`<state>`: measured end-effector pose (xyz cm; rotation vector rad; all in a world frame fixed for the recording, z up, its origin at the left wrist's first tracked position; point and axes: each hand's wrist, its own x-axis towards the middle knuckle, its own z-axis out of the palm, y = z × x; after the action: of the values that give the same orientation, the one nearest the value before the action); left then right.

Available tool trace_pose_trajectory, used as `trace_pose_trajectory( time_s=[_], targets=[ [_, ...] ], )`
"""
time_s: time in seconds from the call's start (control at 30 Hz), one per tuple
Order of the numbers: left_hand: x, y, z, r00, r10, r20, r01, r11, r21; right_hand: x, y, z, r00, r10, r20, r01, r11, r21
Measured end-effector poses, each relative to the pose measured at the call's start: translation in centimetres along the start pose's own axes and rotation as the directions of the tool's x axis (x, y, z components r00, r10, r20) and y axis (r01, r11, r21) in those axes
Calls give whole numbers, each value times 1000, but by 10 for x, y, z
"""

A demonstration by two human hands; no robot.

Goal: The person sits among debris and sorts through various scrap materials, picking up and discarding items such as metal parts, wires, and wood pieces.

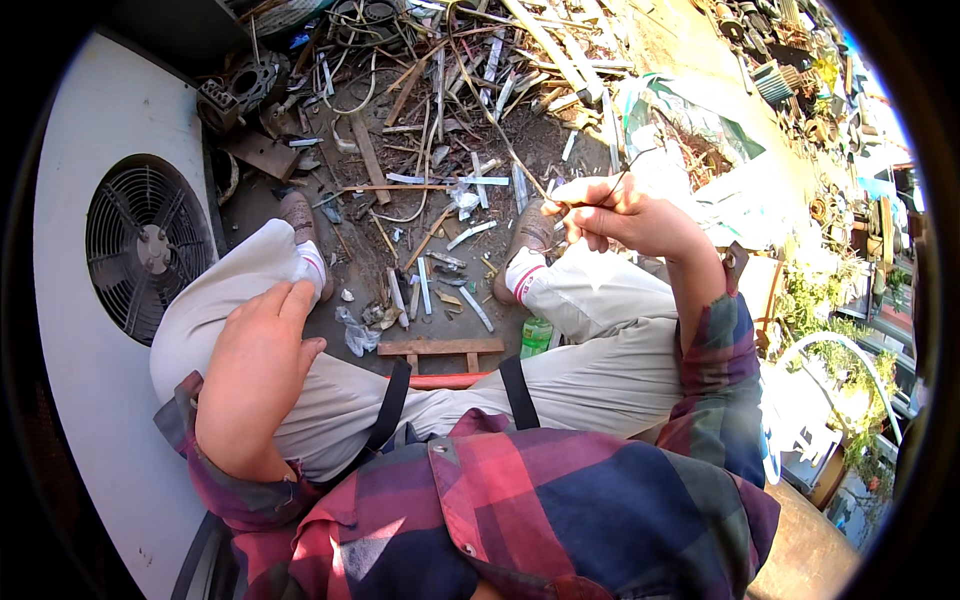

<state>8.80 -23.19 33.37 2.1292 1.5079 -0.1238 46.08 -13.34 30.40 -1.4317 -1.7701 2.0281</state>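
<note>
My right hand (615,215) is raised over my right knee, thumb and fingers closed in a pinch. Between them is a thin brownish wire (522,165), which seems to run up and away towards the scrap heap. A short dark end shows above the knuckles. On my left thigh lies my left hand (262,350), flat and holding nothing, its fingers stretched out side by side.
Wood strips, white plastic pieces and wires form a scrap heap (480,80) ahead. To the left stands a white metal casing (110,420) with a round fan (150,248). Between my legs are a wooden piece (440,347) and a green bottle (536,337). Metal parts (780,80) lie far right.
</note>
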Motion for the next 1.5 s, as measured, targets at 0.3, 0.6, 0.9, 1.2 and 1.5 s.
trace_pose_trajectory(
  time_s=[0.3,0.6,0.9,1.2,1.5],
  targets=[
    [9,3,9,1000,13,2,-14,998,55,-39,42,-63,969,24,-246,54,951,304],
    [38,19,7,988,-69,139,60,996,72,-17,164,-186,752,194,-630,433,575,694],
    [68,44,-3,946,-196,257,170,978,122,-25,308,-295,479,413,-775,415,671,614],
    [96,53,-1,923,-186,335,145,979,145,-17,420,-355,-105,195,-975,-236,948,215],
    [92,49,-3,932,-183,314,127,974,189,146,328,-214,639,281,-716,151,867,475]
  ],
)
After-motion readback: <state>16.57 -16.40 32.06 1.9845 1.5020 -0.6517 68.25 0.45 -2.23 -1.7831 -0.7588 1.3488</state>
